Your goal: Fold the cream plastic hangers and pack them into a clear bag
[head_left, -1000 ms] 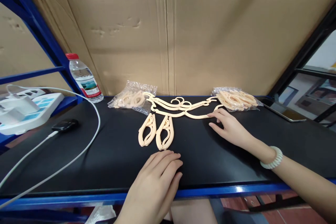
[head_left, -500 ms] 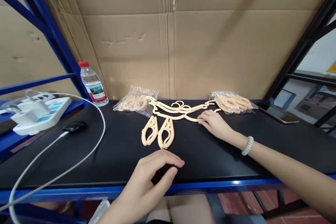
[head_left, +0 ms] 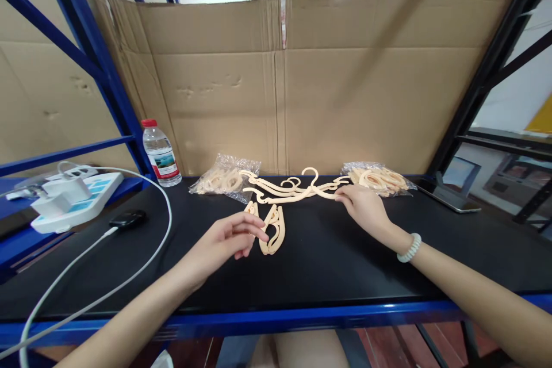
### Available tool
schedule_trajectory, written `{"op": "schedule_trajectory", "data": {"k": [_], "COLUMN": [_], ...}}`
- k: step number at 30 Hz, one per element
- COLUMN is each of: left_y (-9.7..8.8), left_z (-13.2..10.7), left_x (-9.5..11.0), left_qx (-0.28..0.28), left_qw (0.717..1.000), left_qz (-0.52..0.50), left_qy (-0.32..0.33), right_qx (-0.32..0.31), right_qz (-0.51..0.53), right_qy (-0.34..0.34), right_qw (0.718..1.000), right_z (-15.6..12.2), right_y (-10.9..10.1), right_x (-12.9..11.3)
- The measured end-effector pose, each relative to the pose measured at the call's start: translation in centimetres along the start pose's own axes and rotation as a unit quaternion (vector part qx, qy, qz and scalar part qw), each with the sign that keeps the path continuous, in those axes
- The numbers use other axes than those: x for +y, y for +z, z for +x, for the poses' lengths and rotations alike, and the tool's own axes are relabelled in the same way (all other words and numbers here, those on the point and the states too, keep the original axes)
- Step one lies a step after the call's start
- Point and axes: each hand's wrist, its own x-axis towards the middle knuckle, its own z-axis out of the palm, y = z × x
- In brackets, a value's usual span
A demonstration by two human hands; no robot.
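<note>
My right hand [head_left: 364,210] is closed on one end of an unfolded cream plastic hanger [head_left: 324,192], whose hook stands up in the middle. Directly behind it lies at least one more unfolded cream hanger [head_left: 276,187]. With fingers a little apart and nothing in them, my left hand [head_left: 235,234] hovers over two folded hangers. The right-hand folded hanger [head_left: 280,237] shows mostly; the left folded hanger [head_left: 250,207] is largely hidden behind my fingers. I cannot tell whether my left fingertips touch them.
Clear bags of cream hangers lie at the back left [head_left: 224,178] and back right [head_left: 382,179]. A water bottle [head_left: 161,155], a white power strip [head_left: 86,201] and a black device [head_left: 128,219] with a cable are left. A phone [head_left: 448,195] lies right. Cardboard [head_left: 224,103] walls the back.
My left hand has moved forward from the near edge to the folded hangers. The held hanger's hook has swung upright, its end still in my right hand. The view has tilted up.
</note>
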Motion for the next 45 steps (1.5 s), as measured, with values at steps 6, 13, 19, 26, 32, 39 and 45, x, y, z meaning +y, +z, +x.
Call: {"op": "schedule_trajectory", "data": {"k": [6, 13, 19, 26, 32, 39, 45], "left_y": [-0.7, 1.4, 0.0, -0.4, -0.5, -0.9, -1.0], "left_z": [2.5, 5.4, 7.4, 7.5, 7.7, 7.6, 7.5], "left_x": [0.9, 1.7, 0.3, -1.0, -1.4, -1.1, -0.7], "left_qx": [-0.008, 0.032, 0.138, 0.136, 0.158, 0.216, 0.236], "left_qw": [0.981, 0.949, 0.924, 0.928, 0.917, 0.890, 0.876], "left_qz": [-0.159, -0.295, -0.356, -0.348, -0.365, -0.398, -0.419], "left_qy": [-0.114, -0.102, -0.025, -0.004, 0.021, 0.038, 0.042], "right_qx": [0.061, 0.125, 0.110, 0.065, 0.080, 0.037, -0.160], "right_qz": [-0.009, -0.004, -0.072, -0.085, 0.019, 0.222, 0.507], "right_qy": [0.038, 0.034, -0.026, -0.038, -0.021, 0.053, 0.273], "right_qw": [0.997, 0.992, 0.991, 0.994, 0.996, 0.973, 0.802], "right_z": [1.5, 3.3, 1.4, 0.0, -0.1, -0.5, -0.6], "right_y": [-1.5, -2.6, -0.8, 0.8, 1.1, 1.1, 1.0], "right_x": [-0.2, -2.5, -3.7, -3.6, -3.2, -4.2, -5.6]}}
